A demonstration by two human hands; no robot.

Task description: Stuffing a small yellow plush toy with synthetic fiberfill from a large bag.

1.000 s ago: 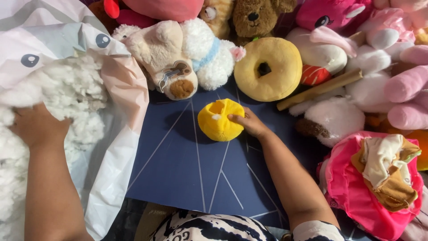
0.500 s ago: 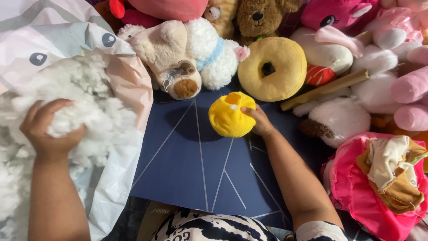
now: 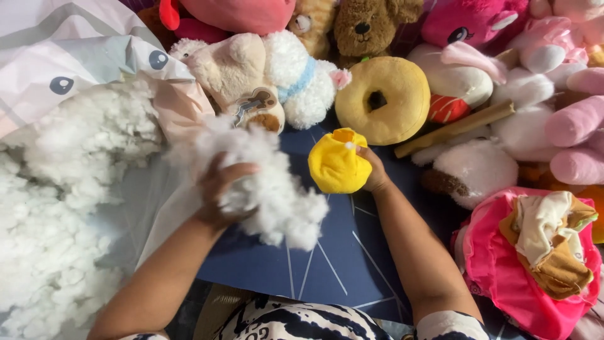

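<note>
white stuffing (image 3: pixel 264 182), yellow plush shell (image 3: pixel 336 167), tan doughnut plush (image 3: pixel 384 99), navy mat (image 3: pixel 327 264) with pale lines.

A large plastic bag (image 3: pixel 75 69) lies open at the left, pale pink, white and grey, printed with round dark eye-like dots; loose white stuffing (image 3: pixel 56 220) spills from its mouth across the left edge. Its crumpled rim reaches just beside the cream plush toy (image 3: pixel 236 69) at the top middle. A small tag (image 3: pixel 251 104), roughly oval, tan with a dark figure, hangs on that plush toy's front; its print is too small to tell, and it may be card or cloth. No signs or screens show.
</note>
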